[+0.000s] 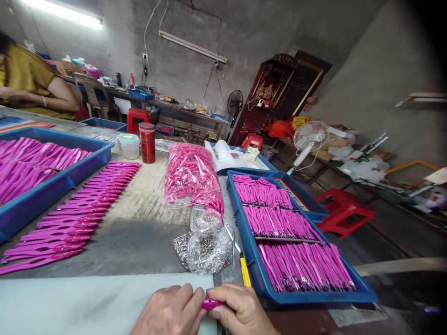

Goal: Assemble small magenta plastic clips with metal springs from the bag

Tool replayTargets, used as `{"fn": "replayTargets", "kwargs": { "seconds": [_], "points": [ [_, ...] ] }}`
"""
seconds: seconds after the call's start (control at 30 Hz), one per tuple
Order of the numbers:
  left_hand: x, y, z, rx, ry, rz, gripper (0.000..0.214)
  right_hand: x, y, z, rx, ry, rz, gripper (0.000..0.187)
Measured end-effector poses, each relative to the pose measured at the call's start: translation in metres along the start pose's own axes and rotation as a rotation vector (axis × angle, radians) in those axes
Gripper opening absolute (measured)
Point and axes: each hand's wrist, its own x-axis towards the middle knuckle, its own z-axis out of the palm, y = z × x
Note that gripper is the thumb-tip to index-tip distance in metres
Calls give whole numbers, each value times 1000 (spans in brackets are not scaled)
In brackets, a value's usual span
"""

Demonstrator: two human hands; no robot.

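Observation:
My left hand [171, 311] and my right hand [240, 311] meet at the bottom edge of the view, both pinching one small pink plastic piece [210, 304] between them. They rest over a white sheet [87, 300] at the table's near edge. Just beyond them lie a yellow-handled tool [245, 272] and a clear bag of small metal parts [206, 249]. A blue tray [251, 260] to the right holds rows of pink pieces. A line of pink pieces [77, 216] is laid out on the table to the left.
A clear bag of pink parts [192, 174] lies mid-table, with a red jar [147, 142] and a lidded tub [129, 145] behind it. Another blue tray [52, 186] of pink pieces sits left. A person in a mustard top [28, 79] sits far left. Red stools [344, 211] stand right.

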Motion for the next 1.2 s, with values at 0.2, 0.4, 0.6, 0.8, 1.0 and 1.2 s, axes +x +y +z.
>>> {"fn": "replayTargets", "kwargs": {
  "seconds": [0.2, 0.4, 0.6, 0.8, 1.0, 1.2],
  "points": [
    [-2, 1, 0, -23, -28, -8, 23, 0, 3, 2, 10, -23, 2, 54],
    [-6, 1, 2, -35, -74, -18, 18, -1, 3, 1, 12, -40, 17, 52],
    [-8, 1, 4, -13, -49, -45, 20, 2, 0, 1, 24, -12, 27, 50],
    [-9, 0, 3, -31, -54, -46, 15, 3, -3, 1, -8, 39, 2, 52],
    [-6, 0, 2, -28, 0, -66, 17, 4, -6, 1, -1, 91, -15, 53],
    [-10, 1, 12, -17, 14, -76, 23, 4, -2, 2, 10, 46, -21, 53]
  ]
}}
